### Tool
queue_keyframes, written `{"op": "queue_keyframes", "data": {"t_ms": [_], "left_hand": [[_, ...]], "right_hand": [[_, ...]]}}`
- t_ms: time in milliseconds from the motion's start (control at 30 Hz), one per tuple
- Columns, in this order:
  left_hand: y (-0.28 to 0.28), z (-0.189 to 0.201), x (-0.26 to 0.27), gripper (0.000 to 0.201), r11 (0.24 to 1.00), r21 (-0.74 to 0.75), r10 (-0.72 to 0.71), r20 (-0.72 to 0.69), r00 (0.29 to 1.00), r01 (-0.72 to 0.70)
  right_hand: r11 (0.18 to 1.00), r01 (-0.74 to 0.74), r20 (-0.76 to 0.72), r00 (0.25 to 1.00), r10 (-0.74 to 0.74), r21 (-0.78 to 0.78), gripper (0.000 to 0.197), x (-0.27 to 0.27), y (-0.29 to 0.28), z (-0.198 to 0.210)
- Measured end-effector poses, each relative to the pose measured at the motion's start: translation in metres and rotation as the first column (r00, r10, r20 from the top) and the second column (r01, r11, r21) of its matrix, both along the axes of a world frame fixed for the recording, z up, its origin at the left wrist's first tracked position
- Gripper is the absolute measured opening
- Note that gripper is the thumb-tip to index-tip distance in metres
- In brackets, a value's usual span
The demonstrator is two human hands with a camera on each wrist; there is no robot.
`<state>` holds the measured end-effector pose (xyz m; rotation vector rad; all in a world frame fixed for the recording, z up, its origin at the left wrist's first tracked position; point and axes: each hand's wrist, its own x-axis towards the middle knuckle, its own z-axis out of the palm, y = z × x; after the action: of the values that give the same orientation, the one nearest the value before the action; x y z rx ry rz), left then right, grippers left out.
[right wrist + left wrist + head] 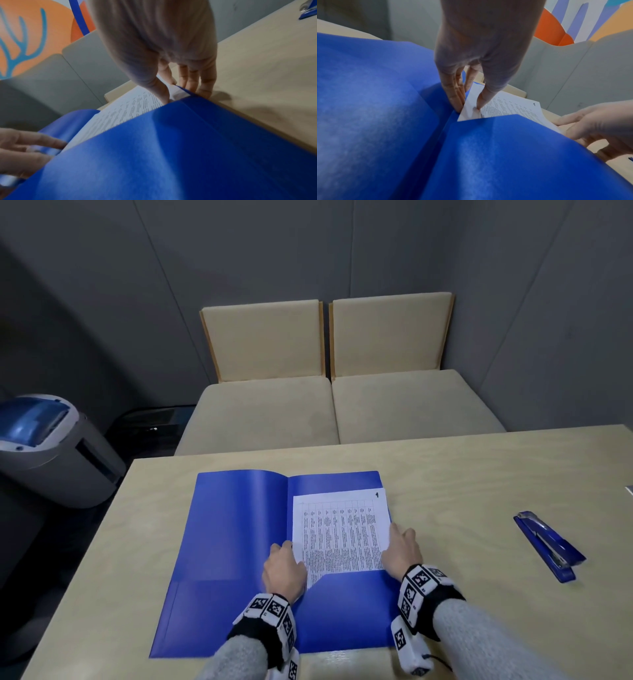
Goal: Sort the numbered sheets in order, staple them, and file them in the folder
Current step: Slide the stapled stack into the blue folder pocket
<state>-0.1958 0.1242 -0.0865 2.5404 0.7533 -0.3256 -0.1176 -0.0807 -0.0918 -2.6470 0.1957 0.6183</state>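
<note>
1. A glossy blue plastic folder (239, 542) lies open flat on the pale wood-grain table (479, 474), its spine running from 12 to 6 o'clock.
2. The white printed sheets (340, 530), topmost marked "1" at the far right corner, lie on the folder's right half, their lower edge tucked behind the slanted blue pocket (349, 604) at 6 o'clock.
3. The left hand (283, 570) is at the sheets' 8 o'clock corner: in the left wrist view the thumb tip presses down on the paper while the straight fingers (453, 94) lie against the folder beside the spine.
4. The right hand (402, 549) is at the sheets' 4 o'clock edge; the thumb lies on the paper and the fingers (205, 83) reach down past the folder's edge to the table, narrowly spread.
5. A blue metal stapler (548, 546) lies shut on the table at 3 o'clock, well apart from the folder.
6. Two beige cushioned seats (329, 405) stand past the table at 12 o'clock; a grey and blue bin (51, 446) stands at 9 o'clock.
</note>
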Motion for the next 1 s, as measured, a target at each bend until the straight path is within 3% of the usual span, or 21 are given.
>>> {"op": "queue_keyframes", "data": {"t_ms": [100,500,633,700,767,833,867,933,1000], "left_hand": [[0.004,0.001,-0.001,0.037,1.0,-0.023,0.016,-0.017,1.0,-0.016],[0.006,0.003,0.001,0.027,0.998,0.04,-0.047,-0.067,0.997,0.05],[0.021,0.008,-0.005,0.046,0.993,0.104,-0.07,0.068,0.995,0.063],[0.047,0.009,-0.012,0.055,0.977,0.207,0.014,0.156,0.988,-0.047],[0.086,0.006,-0.03,0.059,0.93,0.21,0.272,0.161,0.949,-0.303],[0.129,-0.002,-0.06,0.065,0.828,0.145,0.54,0.054,0.84,-0.542],[0.148,-0.008,-0.076,0.068,0.79,0.13,0.606,-0.028,0.795,-0.598],[0.174,-0.017,-0.102,0.071,0.787,0.099,0.617,-0.133,0.776,-0.609],[0.193,-0.024,-0.116,0.065,0.799,0.037,0.598,-0.149,0.787,-0.6]], "right_hand": [[0.999,-0.018,0.037,0.999,0.016,0.035,0.054,-0.007,0.002,-0.003],[0.998,-0.058,-0.022,0.998,0.059,0.026,0.058,-0.003,0.005,0.0],[0.997,-0.067,-0.006,0.998,0.067,0.042,0.06,-0.006,0.005,-0.001],[0.994,-0.087,0.013,0.996,0.087,0.069,0.066,-0.008,0.002,-0.002],[0.988,-0.111,0.033,0.994,0.108,0.103,0.068,-0.012,-0.003,-0.003],[0.985,-0.127,0.051,0.991,0.122,0.12,0.063,-0.017,-0.01,-0.004],[0.986,-0.125,0.054,0.991,0.12,0.114,0.06,-0.02,-0.014,-0.006],[0.99,-0.096,0.063,0.994,0.09,0.108,0.052,-0.028,-0.021,-0.007],[0.99,-0.041,0.074,0.997,0.031,0.134,0.045,-0.037,-0.024,-0.006]]}}
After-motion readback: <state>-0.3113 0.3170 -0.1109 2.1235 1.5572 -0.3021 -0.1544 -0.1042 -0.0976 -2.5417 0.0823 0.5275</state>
